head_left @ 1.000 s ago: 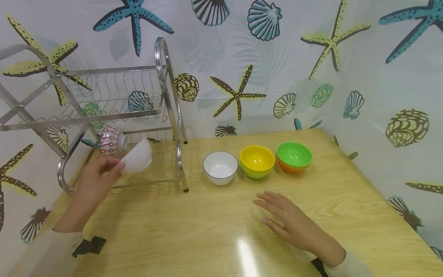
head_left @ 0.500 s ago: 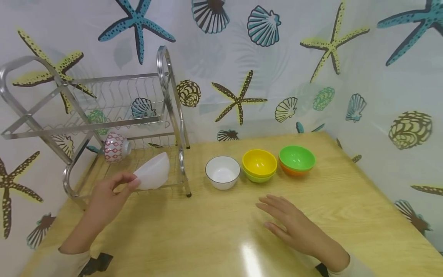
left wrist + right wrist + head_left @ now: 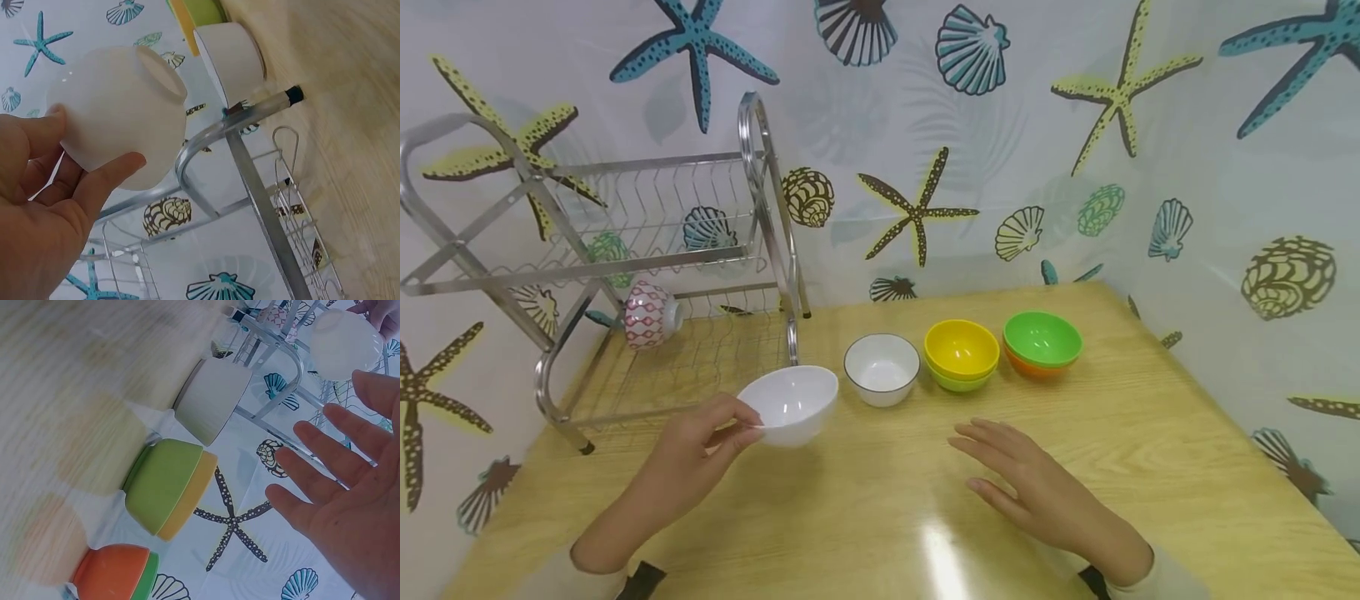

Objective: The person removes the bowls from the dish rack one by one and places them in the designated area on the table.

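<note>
My left hand [image 3: 703, 454] pinches the left rim of a plain white bowl [image 3: 797, 404], held above the table just in front of the rack's right end. In the left wrist view the bowl's round outside and foot [image 3: 164, 76] face the camera. A white bowl with a dark rim [image 3: 882, 371] stands on the table behind it, to the right. My right hand [image 3: 1037, 492] hovers over the table with its fingers spread and nothing in it. Nearest to it are a yellow bowl [image 3: 961, 348] nested in a lime green one [image 3: 958, 384].
A two-tier metal dish rack [image 3: 670, 267] stands at the left. On its lower tier a red-and-white patterned bowl [image 3: 646, 317] lies on its side. A green bowl [image 3: 1042, 337] sits in an orange one [image 3: 1037, 371] at the right. A patterned curtain [image 3: 865, 108] hangs behind.
The left hand has brought the white bowl out of the lower rack, right and toward me. The bowl has turned from tilted to nearly upright. The right hand has hardly moved.
</note>
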A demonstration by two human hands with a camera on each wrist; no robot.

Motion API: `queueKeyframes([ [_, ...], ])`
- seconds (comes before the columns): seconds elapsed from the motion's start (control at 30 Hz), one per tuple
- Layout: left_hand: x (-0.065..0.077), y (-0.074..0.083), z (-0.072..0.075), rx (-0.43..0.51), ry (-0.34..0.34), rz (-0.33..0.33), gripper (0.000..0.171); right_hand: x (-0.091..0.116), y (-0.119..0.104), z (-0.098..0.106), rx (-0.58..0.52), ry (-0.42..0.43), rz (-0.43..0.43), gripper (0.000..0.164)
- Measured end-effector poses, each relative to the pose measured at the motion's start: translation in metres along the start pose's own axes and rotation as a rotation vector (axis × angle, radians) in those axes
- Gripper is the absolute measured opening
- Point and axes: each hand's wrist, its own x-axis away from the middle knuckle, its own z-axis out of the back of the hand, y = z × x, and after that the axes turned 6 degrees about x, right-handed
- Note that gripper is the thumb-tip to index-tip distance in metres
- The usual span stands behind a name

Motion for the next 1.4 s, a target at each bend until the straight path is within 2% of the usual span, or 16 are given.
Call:
queueKeyframes([
  [0.1,0.002,0.003,-0.013,-0.003,-0.032,-0.098,0.027,-0.002,-0.001,0.0,-0.009,0.014,0.017,0.048],
  [0.2,0.006,0.006,-0.026,-0.013,-0.062,-0.165,0.026,-0.004,-0.003,-0.001,-0.028,0.038,0.047,0.048],
  [0.4,0.009,0.015,-0.048,0.02,-0.127,-0.181,0.024,-0.006,-0.009,-0.003,-0.052,0.114,0.123,0.045],
  [0.57,0.008,0.02,-0.063,0.07,-0.131,-0.228,0.025,-0.009,-0.016,-0.003,-0.045,0.188,0.204,0.042],
  [0.7,0.007,0.021,-0.072,0.043,-0.128,-0.297,0.011,-0.012,-0.02,-0.003,-0.041,0.226,0.251,0.043],
  [0.8,0.005,0.022,-0.078,0.012,-0.122,-0.336,0.011,-0.013,-0.022,-0.004,-0.048,0.23,0.283,0.042],
  [1.0,0.002,0.028,-0.085,0.042,-0.135,-0.333,0.015,-0.013,-0.023,-0.005,-0.04,0.224,0.321,0.038],
  [1.17,-0.001,0.031,-0.087,0.061,-0.143,-0.319,0.009,-0.015,-0.024,-0.006,-0.05,0.241,0.336,0.037],
  [1.4,-0.003,0.035,-0.087,0.068,-0.129,-0.347,0.008,-0.016,-0.026,-0.004,-0.057,0.278,0.372,0.031],
])
